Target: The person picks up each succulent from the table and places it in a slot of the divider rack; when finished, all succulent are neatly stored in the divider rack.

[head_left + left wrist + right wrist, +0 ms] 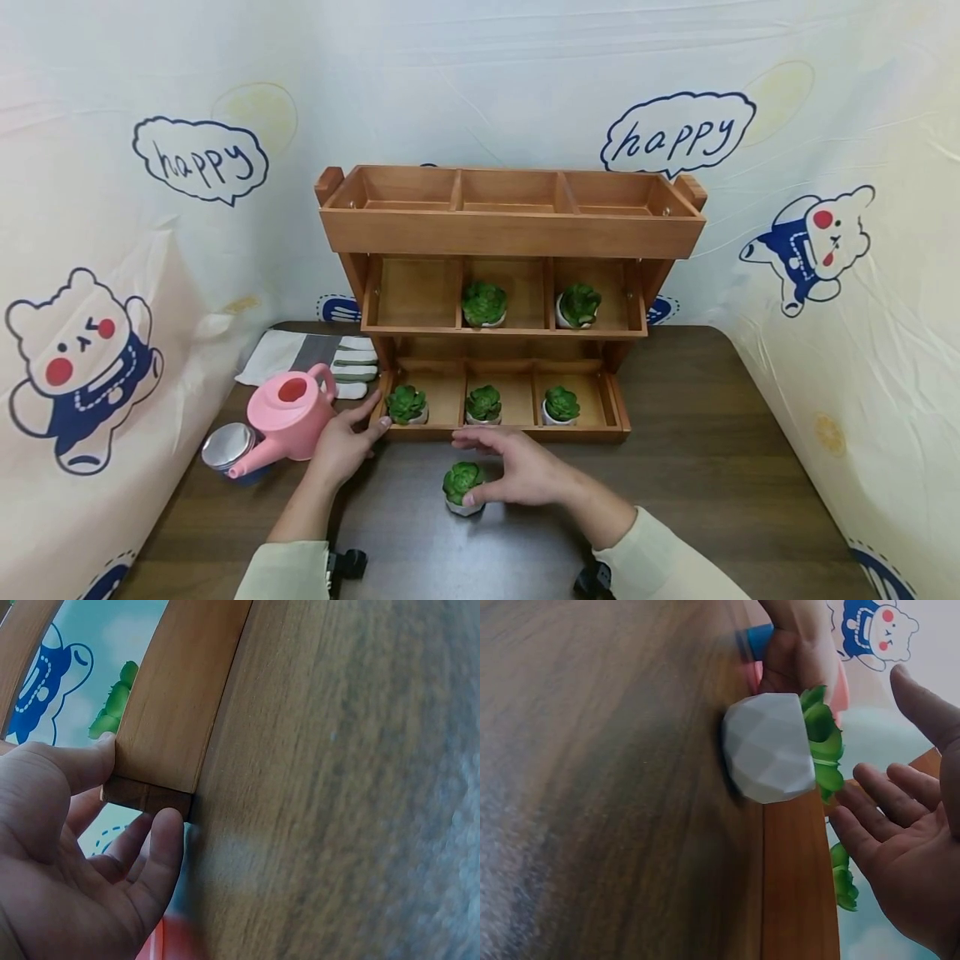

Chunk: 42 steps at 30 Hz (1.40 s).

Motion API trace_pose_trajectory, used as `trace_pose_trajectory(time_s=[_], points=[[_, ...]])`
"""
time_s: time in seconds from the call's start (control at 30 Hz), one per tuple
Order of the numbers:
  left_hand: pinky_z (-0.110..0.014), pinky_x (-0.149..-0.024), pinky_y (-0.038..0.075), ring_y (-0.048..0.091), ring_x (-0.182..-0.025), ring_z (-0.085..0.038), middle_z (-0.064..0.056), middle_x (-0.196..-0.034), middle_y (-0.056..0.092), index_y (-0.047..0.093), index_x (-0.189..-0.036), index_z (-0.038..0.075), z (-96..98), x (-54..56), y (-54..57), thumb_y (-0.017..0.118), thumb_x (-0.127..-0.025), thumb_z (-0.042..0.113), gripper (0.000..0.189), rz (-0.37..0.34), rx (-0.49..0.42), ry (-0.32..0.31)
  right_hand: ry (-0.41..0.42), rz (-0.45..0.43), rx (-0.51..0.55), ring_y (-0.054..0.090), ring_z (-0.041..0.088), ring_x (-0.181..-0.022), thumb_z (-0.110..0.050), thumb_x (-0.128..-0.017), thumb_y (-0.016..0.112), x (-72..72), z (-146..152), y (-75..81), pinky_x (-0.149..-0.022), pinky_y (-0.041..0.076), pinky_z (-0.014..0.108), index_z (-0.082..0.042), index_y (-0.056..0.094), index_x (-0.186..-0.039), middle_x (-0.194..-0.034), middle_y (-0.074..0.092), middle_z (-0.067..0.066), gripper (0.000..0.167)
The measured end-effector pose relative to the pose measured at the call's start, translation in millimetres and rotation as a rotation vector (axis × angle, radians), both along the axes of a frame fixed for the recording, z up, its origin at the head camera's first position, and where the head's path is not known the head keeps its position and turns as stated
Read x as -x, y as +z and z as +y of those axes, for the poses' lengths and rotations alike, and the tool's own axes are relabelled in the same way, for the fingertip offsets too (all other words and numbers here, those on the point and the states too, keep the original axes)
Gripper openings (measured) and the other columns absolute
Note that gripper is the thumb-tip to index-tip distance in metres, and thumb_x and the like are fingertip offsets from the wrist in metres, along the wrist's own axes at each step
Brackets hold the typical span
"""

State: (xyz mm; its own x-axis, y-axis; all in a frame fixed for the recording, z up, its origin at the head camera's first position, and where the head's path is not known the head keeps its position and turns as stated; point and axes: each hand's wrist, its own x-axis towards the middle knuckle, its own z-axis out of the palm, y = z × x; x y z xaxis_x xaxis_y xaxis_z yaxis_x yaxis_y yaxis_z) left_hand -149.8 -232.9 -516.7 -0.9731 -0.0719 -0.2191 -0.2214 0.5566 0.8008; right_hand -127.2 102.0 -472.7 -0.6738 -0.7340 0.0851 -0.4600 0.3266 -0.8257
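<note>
A potted succulent (462,483) in a white faceted pot stands on the table in front of a wooden shelf (517,233). My right hand (517,468) is beside this plant, fingers spread and thumb apart. The right wrist view shows the white pot (769,748) upright on the table, with my right hand (907,825) clear of it. At the shelf's lower left front corner, my left hand (343,443) holds the wood between thumb and fingers. Close up, the left thumb lies on the front board (176,697), the fingers at its end.
Two succulents (484,303) (578,306) sit in the middle tier and three (407,404) (483,403) (560,405) in the bottom tier. A pink watering can (288,412), a silver-lidded container (228,446) and a striped glove (300,354) lie at the left.
</note>
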Motion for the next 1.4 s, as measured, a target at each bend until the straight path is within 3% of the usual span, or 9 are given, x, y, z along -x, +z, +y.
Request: trace_pose_trajectory(time_s=[0.37, 0.67, 1.4], points=[[-0.034, -0.070, 0.054, 0.065, -0.071, -0.025, -0.023, -0.151, 0.051, 0.046, -0.158, 0.028, 1.2, 0.0, 0.4, 0.072, -0.096, 0.047, 0.069, -0.007, 0.000, 0.006, 0.014, -0.043, -0.131, 0.050, 0.014, -0.137, -0.054, -0.076, 0.090, -2.1, -1.0, -10.2, -0.114, 0.040, 0.040, -0.034, 0.043, -0.157, -0.154, 0.051, -0.009, 0.096], [-0.034, -0.070, 0.055, 0.065, -0.070, -0.025, -0.023, -0.152, 0.050, 0.046, -0.158, 0.029, 1.0, 0.1, 0.8, 0.072, -0.097, 0.047, 0.069, -0.002, -0.002, 0.008, 0.038, -0.016, -0.163, 0.054, 0.013, -0.132, -0.049, -0.076, 0.092, 0.7, -4.3, -18.6, -0.112, 0.042, 0.037, -0.022, 0.042, -0.159, -0.152, 0.054, -0.003, 0.101], [-0.034, -0.070, 0.057, 0.066, -0.073, -0.024, -0.024, -0.155, 0.046, 0.046, -0.158, 0.028, 2.1, 0.3, 2.9, 0.072, -0.097, 0.046, 0.069, -0.010, -0.003, 0.010, 0.021, 0.042, -0.214, 0.057, 0.009, -0.125, -0.026, -0.079, 0.092, -1.1, -8.3, -28.8, -0.109, 0.044, 0.032, -0.016, 0.054, -0.151, -0.142, 0.062, -0.005, 0.082]])
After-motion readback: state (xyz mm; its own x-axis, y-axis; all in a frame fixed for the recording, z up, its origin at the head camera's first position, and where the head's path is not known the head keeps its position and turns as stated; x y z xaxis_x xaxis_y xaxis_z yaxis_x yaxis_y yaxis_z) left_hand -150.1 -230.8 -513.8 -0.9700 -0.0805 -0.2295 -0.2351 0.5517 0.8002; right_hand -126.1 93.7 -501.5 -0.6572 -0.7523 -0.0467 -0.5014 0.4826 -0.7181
